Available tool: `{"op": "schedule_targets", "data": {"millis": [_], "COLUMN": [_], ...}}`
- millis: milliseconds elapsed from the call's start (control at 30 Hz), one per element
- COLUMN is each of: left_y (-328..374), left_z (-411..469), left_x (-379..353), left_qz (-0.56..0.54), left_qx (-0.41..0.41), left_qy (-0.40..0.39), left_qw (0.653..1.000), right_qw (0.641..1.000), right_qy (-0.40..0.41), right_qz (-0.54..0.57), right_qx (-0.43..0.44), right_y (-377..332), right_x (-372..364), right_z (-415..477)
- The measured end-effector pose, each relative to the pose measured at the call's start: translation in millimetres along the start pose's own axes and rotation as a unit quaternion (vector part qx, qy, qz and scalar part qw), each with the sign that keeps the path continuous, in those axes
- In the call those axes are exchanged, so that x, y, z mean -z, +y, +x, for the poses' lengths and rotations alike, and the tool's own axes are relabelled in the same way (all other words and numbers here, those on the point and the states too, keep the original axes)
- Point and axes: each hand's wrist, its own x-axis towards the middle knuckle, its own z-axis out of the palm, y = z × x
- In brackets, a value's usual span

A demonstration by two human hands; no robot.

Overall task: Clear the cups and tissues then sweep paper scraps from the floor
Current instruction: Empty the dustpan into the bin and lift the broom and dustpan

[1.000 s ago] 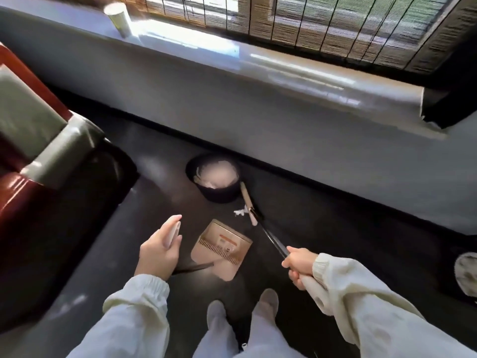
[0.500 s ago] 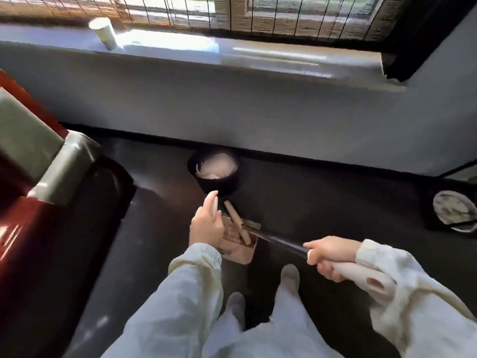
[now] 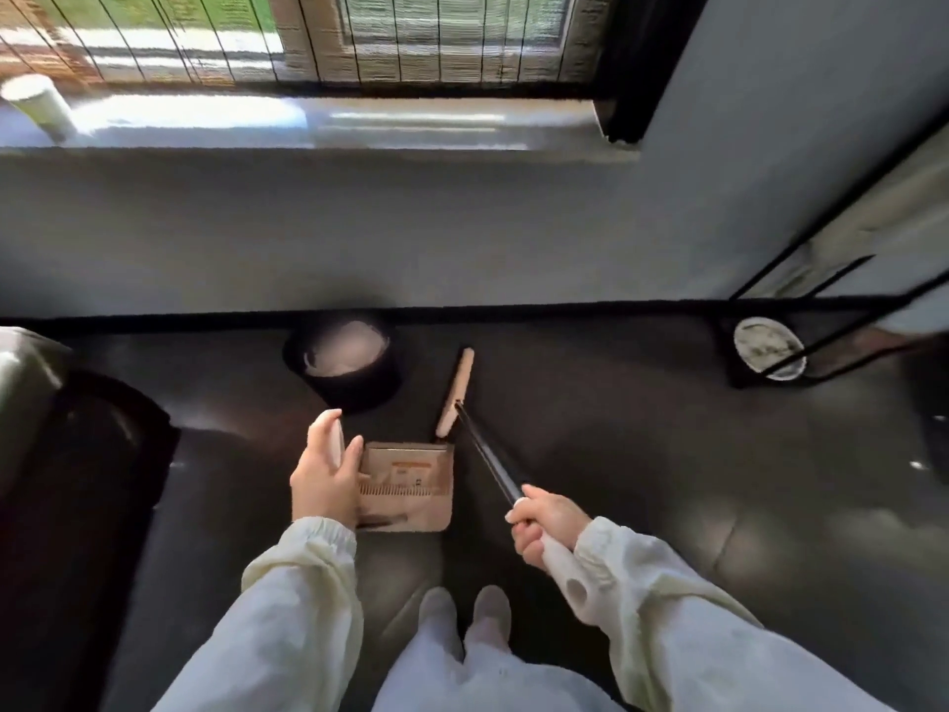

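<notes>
My left hand (image 3: 323, 485) grips the pale top of the dustpan's handle. The tan dustpan (image 3: 408, 485) sits on the dark floor just right of that hand. My right hand (image 3: 544, 521) holds the broom by its white grip, and the black shaft runs up-left to the tan broom head (image 3: 457, 393), which rests on the floor beside the pan's far right corner. A black bin (image 3: 349, 364) with white tissue inside stands against the wall behind the pan. A white paper cup (image 3: 38, 107) stands on the window sill at the far left.
A dark red and grey seat (image 3: 56, 429) fills the left side. At the right, a black wire-frame stand (image 3: 832, 310) holds a round marbled dish (image 3: 767, 346). A small white scrap (image 3: 916, 465) lies on the floor at the far right. My feet (image 3: 464, 614) are below the dustpan.
The broom head swept toward the dustpan and has now pulled back to its right side. The white scrap near the bin is no longer seen. The view swung right.
</notes>
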Motion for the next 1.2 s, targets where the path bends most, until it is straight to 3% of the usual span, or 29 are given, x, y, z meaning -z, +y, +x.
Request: {"op": "schedule_targets", "data": {"millis": [300, 567, 767, 867, 1033, 1200], "left_y": [7.3, -8.2, -12.1, 4.6, 42.9, 79.4], "left_z": [-39.0, -66.9, -84.6, -87.2, -92.0, -103.0], "left_x": [9.3, 100.7, 184.0, 222.7, 284.6, 324.5], "left_qz": [0.010, 0.027, 0.039, 0.065, 0.096, 0.181], "left_qx": [-0.050, -0.145, -0.248, -0.288, -0.414, -0.573], "left_qy": [-0.052, -0.086, -0.161, -0.156, -0.097, -0.074], "left_qw": [0.997, 0.985, 0.954, 0.943, 0.900, 0.796], "right_qw": [0.995, 0.985, 0.968, 0.960, 0.932, 0.911], "right_qy": [-0.013, -0.010, -0.022, -0.044, -0.123, -0.183], "right_qz": [0.074, 0.117, 0.150, 0.169, 0.259, 0.265], "right_qx": [0.072, 0.129, 0.200, 0.220, 0.220, 0.258], "right_y": [40.4, 106.3, 170.6, 189.3, 198.6, 198.0], "right_x": [15.0, -55.3, -122.9, -145.4, -165.3, -175.1], "right_z": [-27.3, -43.0, -65.7, -82.5, -114.2, -142.1]}}
